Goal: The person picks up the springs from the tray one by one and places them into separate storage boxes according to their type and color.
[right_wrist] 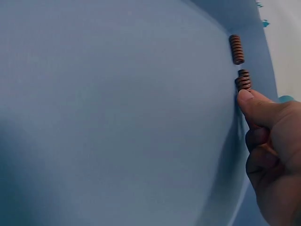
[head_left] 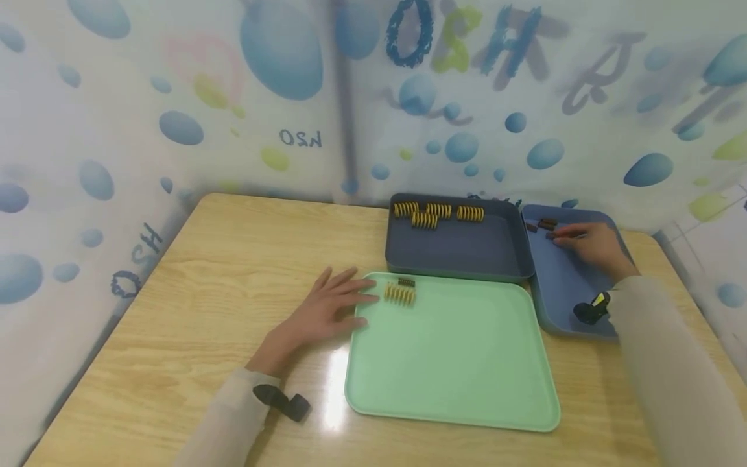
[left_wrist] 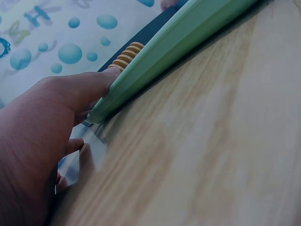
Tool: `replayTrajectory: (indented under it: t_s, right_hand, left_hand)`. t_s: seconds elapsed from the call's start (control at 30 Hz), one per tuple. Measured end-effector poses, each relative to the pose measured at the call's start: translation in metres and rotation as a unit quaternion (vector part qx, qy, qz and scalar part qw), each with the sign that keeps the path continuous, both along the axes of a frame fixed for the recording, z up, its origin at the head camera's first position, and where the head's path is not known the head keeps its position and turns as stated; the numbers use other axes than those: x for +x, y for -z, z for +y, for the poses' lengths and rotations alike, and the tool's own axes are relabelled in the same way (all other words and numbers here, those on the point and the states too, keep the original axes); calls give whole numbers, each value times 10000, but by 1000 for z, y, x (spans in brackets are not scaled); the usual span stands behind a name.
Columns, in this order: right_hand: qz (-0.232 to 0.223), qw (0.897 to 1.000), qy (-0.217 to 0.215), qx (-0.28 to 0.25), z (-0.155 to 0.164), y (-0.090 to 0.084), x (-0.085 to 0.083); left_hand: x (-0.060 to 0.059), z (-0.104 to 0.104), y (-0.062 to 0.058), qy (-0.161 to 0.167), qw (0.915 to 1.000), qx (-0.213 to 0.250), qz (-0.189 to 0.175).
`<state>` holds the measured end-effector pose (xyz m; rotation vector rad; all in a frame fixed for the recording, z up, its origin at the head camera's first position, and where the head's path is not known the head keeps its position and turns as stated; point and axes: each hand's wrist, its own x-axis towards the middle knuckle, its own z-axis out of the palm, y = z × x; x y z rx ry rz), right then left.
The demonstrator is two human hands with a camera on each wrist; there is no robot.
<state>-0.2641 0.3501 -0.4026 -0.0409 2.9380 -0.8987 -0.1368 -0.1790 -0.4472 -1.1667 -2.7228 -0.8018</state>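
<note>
Right hand [head_left: 592, 245] reaches into the light blue tray [head_left: 563, 305] at the right of the table. Fingers are curled, fingertips [right_wrist: 245, 96] down among the brown springs [head_left: 543, 226] at the tray's far end. In the right wrist view the thumb tip touches the near end of one brown spring [right_wrist: 243, 80]; a second brown spring [right_wrist: 236, 49] lies just beyond it, apart from the hand. Whether the fingers have actually closed on a spring cannot be told: contact is plain, a pinch is not.

Key relation: the springs lie directly ahead of the right fingertips, toward the tray's far wall. In the wrist view the two visible springs run end to end, long axes in line with the thumb. The right hand is by far the nearer hand; the left is well apart from them.

Left hand [head_left: 327, 311] lies flat on the wooden table [head_left: 222, 272], fingers spread and straight, fingertips pressed against the far-left corner of the green tray [head_left: 455, 363]. It holds nothing.

On the green tray, just beside those fingertips, sits a yellow spring [head_left: 399, 295] with a small dark spring [head_left: 406, 282] behind it. The dark blue tray [head_left: 461, 250], beyond the green one, holds four more yellow springs [head_left: 438, 214] along its far edge.
</note>
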Motion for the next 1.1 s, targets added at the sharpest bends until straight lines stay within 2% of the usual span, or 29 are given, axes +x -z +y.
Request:
replayTrajectory:
  t_s: [0.13,0.5,0.67,0.9,1.1]
  right_hand:
    - [209,9996,-26,177,0,6,-2]
    - [58,9993,346,-86,-2,9,-3]
    - [160,9989,434,-89,-4,9,-5]
    - [272,9989,383,-93,-4,7,-6]
    - [175,9992,351,-38,-3,5,-7]
  left_hand:
    - [-1,0,1,34,10000,22,1]
    - [0,-1,3,-8,10000,-11,4]
    - [-1,0,2,-6,10000,4,13]
    - [-1,0,2,-14,10000,46,23]
    - [-1,0,3,-17,10000,42,27]
